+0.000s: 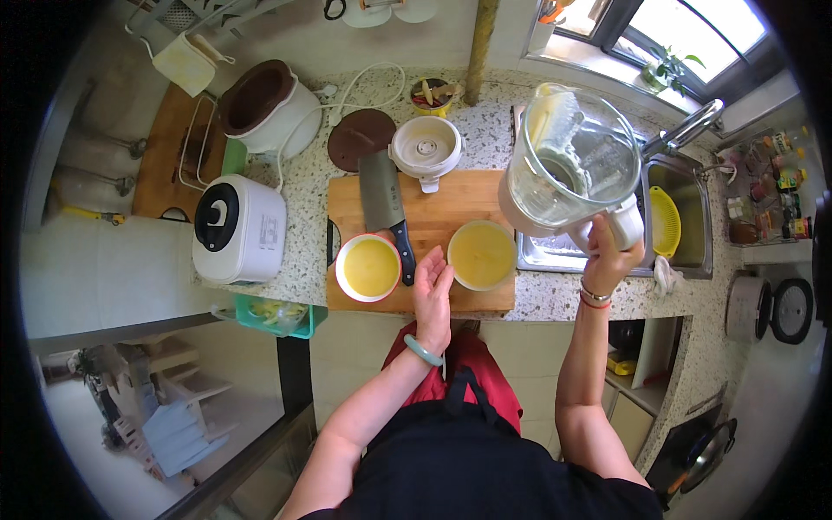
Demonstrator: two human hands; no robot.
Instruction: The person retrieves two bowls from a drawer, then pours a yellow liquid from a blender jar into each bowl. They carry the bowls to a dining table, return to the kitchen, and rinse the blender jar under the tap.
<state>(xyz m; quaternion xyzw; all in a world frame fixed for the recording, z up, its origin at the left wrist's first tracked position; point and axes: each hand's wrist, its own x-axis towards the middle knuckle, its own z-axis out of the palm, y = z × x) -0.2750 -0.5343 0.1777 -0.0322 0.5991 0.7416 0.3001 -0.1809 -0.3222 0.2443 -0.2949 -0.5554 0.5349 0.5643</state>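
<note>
My right hand (609, 251) is wrapped round the white handle of a clear blender jug (572, 147), held up at the sink's left side. Pale yellow residue coats the jug's inner wall. My left hand (432, 286), fingers stretched out, is at the near side of a bowl of yellow liquid (482, 255); whether it touches the rim I cannot tell. Left of that hand sits a red-rimmed white bowl (368, 267) with more yellow liquid. Between the bowls a cleaver (381, 195) lies on the wooden cutting board (451, 192). The white jug lid (426, 149) rests at the board's far edge.
A sink (689, 234) with a yellow colander (664, 221) and a faucet (693, 124) is at right. On the left are a white rice cooker (240, 229) and a ceramic pot (299, 121). A brown round lid (360, 139) and a small scrap bowl (432, 97) stand behind the board.
</note>
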